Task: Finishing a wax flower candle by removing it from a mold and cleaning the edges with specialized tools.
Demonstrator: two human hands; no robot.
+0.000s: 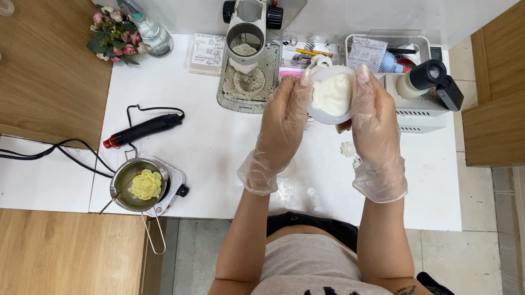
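Round white mould [331,94], gloved hands [285,122]

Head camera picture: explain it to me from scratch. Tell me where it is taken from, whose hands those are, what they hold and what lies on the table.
There is only one picture, taken by a camera worn on a person's head and looking straight down at their own arms and a white table. There is no machine: the work is done by two hands in thin clear plastic gloves.

The left hand and the right hand together hold a small round white mould filled with a pale creamy mass, raised above the table.

On the table, at the left, a small metal pot sits on a little white hot plate; a yellow flower-shaped piece lies inside it. Behind it lies a black heat gun with its cord. At the back stand a grey press-like tool, a bunch of pink flowers and a tray of small tools.
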